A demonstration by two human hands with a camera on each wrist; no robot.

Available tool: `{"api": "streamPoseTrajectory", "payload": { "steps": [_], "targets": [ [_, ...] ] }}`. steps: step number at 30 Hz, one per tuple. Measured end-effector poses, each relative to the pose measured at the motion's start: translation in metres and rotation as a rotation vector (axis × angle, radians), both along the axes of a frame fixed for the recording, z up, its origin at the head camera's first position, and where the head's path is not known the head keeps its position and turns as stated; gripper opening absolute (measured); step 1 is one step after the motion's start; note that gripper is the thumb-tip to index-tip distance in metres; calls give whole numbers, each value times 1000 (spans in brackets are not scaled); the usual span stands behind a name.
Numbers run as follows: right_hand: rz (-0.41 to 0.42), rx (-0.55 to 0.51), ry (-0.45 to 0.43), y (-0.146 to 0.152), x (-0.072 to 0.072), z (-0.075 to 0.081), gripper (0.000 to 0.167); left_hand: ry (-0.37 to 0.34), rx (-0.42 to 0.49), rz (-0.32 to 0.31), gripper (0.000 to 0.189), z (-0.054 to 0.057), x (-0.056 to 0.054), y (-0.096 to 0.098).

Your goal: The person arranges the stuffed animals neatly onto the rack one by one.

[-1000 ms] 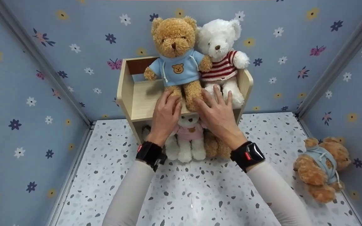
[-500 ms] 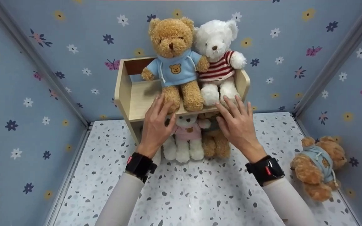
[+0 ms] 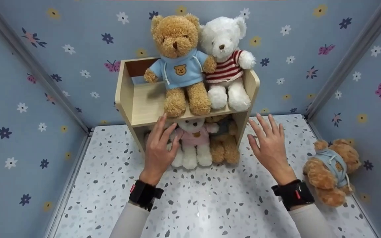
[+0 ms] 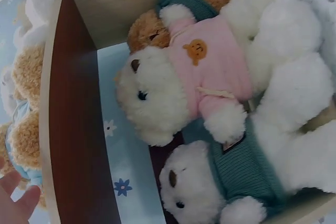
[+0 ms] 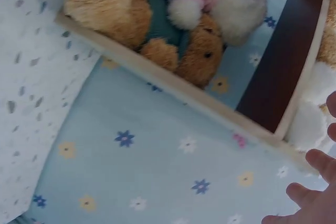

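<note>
On the top board of the wooden shelf [image 3: 147, 104] sit a brown teddy bear [image 3: 177, 69] in a light blue hoodie and a white teddy bear [image 3: 225, 66] in a red-striped sweater. Holding nothing, my left hand [image 3: 159, 150] is in front of the shelf, fingertips near the board's front edge; contact is unclear. My right hand [image 3: 270, 148] has spread fingers and is apart from the shelf's right side. Below sit a white bear in pink [image 4: 210, 61], a white bear in green [image 4: 244, 166] and a brown bear in teal [image 3: 223, 142].
Another brown bear [image 3: 332, 168] in a grey-blue hoodie lies tipped over on the speckled floor [image 3: 193, 205] at the right. Blue flowered walls [image 3: 21, 115] close in the back and both sides. A bare stretch of board lies left of the hoodie bear.
Both hands have left the upper bears' legs. The left hand drew back down and left; the right moved right, past the shelf's side. Both upper bears stay seated.
</note>
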State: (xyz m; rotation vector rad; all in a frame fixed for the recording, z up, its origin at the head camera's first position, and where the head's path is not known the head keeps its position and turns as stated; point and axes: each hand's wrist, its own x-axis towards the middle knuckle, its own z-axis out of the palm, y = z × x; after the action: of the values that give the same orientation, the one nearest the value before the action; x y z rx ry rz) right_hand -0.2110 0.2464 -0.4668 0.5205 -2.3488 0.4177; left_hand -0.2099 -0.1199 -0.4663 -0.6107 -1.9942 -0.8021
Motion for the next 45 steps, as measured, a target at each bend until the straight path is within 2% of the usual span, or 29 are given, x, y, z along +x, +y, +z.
{"api": "streamPoseTrajectory", "payload": {
  "steps": [3, 6, 13, 19, 25, 30, 33, 38, 45],
  "targets": [
    [-41, -9, -28, 14, 1, -9, 54, 9, -25, -4, 35, -10, 5, -1],
    [-81, -9, -60, 27, 3, -17, 54, -14, -47, 8, 37, -20, 7, -4],
    [-161, -41, -107, 53, 8, -30, 51, -130, -99, 30, 46, -38, 10, -13],
    [-222, -72, -111, 77, 13, -36, 49, -244, -115, 55, 41, -52, 16, -19],
    [-274, -106, -114, 100, 21, -39, 47, -287, -103, 53, 37, -68, 24, -25],
    [-330, -127, -108, 118, 34, -48, 45, -321, -110, 86, 35, -79, 30, -29],
    [-381, -136, -170, 127, 40, -55, 46, -356, -95, 104, 34, -86, 34, -32],
    [-497, -137, -348, 141, 48, -67, 49, -397, -69, 103, 34, -95, 40, -37],
    [-559, -131, -424, 152, 59, -83, 45, -399, -32, 102, 34, -102, 49, -40]
  ]
}}
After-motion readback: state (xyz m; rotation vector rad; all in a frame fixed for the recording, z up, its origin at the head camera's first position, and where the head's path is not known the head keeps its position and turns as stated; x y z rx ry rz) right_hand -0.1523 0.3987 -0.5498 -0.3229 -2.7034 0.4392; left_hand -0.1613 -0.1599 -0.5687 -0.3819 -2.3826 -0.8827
